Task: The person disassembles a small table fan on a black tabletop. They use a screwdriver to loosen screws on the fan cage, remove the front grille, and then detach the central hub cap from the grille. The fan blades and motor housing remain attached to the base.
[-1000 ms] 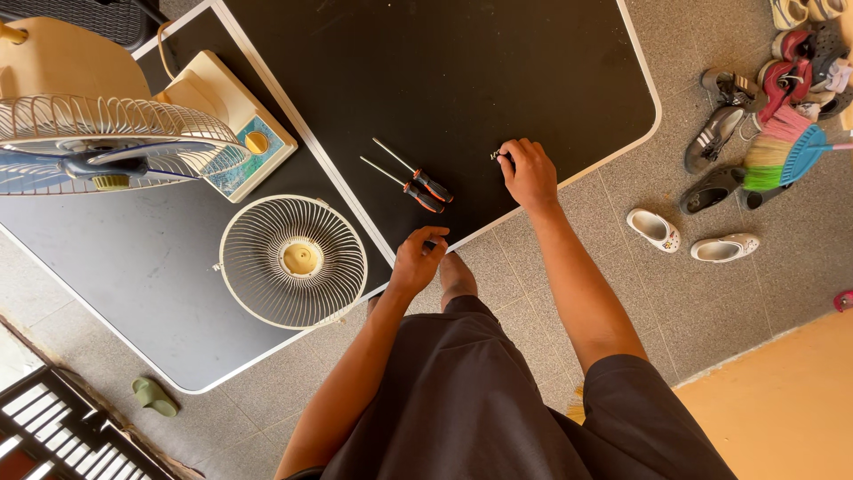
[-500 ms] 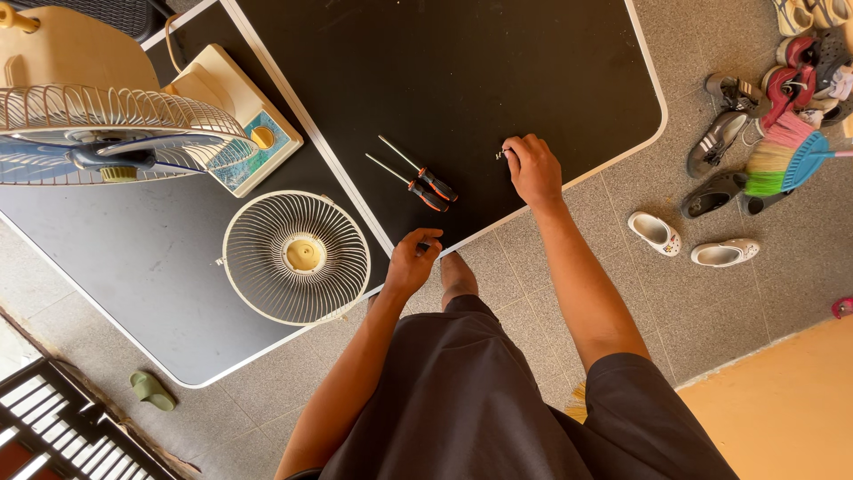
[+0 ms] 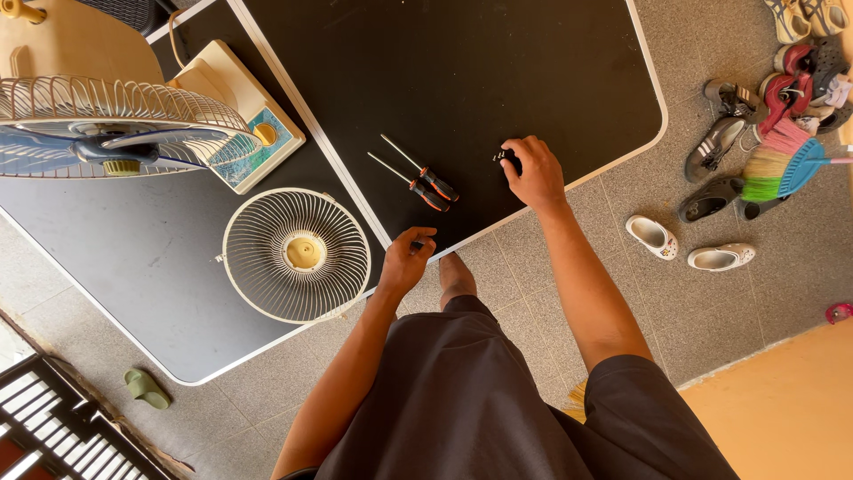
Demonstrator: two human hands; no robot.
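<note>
My right hand (image 3: 536, 174) pinches a small metal part (image 3: 500, 156) on the black table (image 3: 498, 71) at three o'clock of two screwdrivers (image 3: 425, 181), while my left hand (image 3: 406, 260) curls around the table's near edge for balance.

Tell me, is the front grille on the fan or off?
Off. The round grille lies flat on the table, apart from the fan.

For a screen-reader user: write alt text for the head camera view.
Seen from above, a standing person rests the right hand on small metal parts on a black table, while the left hand touches its near edge. Two screwdrivers lie between the hands; a detached fan grille and a partly dismantled fan sit to the left.
</note>
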